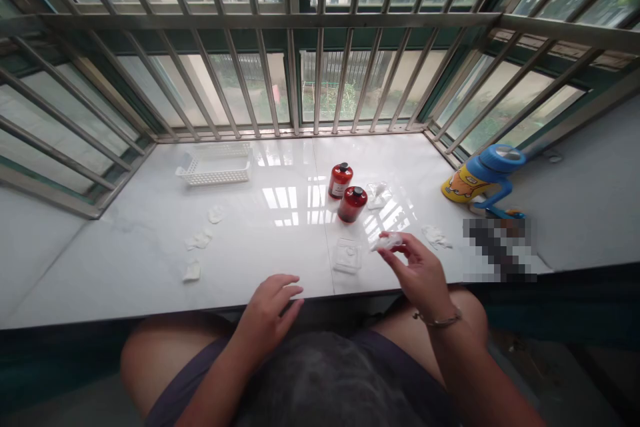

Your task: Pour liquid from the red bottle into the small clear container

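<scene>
In the head view my right hand (417, 270) pinches a small crumpled white piece (389, 241), tissue or thin plastic, between thumb and fingers above the counter. My left hand (273, 310) hovers at the counter's front edge, fingers apart, holding nothing. Between the hands lies a clear square plastic box (347, 256) with something small and pale in it. Two red bottles with black caps, one farther back (341, 181) and one nearer (353, 205), stand upright behind it. Beside them sits another clear plastic piece (379, 195) with white material on it.
A white perforated basket (215, 165) stands at the back left. Crumpled white pieces lie on the left (199, 239) and right (437, 237) of the marble-like counter (125, 267). A blue and yellow bottle (475, 177) leans at the right. Metal window bars (320, 73) close off the back.
</scene>
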A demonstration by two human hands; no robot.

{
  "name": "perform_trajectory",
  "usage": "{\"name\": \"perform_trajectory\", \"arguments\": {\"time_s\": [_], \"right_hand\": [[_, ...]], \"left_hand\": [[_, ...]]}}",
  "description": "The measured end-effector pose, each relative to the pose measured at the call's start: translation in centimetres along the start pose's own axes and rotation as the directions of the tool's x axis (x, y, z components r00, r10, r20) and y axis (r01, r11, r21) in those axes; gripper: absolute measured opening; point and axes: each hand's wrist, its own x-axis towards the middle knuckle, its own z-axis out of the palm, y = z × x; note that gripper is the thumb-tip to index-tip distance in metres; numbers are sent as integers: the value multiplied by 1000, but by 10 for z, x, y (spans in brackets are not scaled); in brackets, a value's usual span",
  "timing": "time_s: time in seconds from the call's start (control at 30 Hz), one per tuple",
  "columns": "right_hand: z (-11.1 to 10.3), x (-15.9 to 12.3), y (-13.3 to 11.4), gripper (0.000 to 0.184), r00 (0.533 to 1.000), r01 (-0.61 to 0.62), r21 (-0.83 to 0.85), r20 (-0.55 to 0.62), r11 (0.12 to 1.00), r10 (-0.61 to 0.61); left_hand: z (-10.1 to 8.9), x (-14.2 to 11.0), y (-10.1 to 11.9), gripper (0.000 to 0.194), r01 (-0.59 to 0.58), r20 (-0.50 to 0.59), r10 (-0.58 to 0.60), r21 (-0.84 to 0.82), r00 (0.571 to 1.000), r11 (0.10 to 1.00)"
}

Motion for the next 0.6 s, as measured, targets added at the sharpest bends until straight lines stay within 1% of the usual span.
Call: {"name": "perform_trajectory", "arguments": {"time_s": [0.07,0.13,0.23,0.3,0.37,0.43,0.53,0.6], "right_hand": [[18,-3,-11,27,1000,3,29,25,1000,-4],[29,-3,-14,27,1000,9,30,24,1000,-9],[40,-1,-9,28,1000,2,25,25,1000,-2],[46,1,-3,31,999,-9,1,46,1000,9],[51,1,3,34,998,-10,-39,60,999,13],[55,0,8,35,997,2,-78,71,997,3],[55,-7,13,39,996,8,-98,91,995,1],[53,-12,14,50,994,-22,-73,104,997,30]], "left_hand": [[14,19,18,25,-102,89,99,26,991,994],[27,36,32,41,-161,186,143,81,972,984],[47,56,45,65,-189,289,143,138,947,972],[60,65,48,73,-179,318,124,151,940,972],[72,70,48,75,-161,321,106,149,941,976],[79,72,47,72,-146,309,98,135,946,980],[83,70,43,65,-128,287,95,97,953,987],[83,69,40,64,-113,283,89,69,955,991]]}}
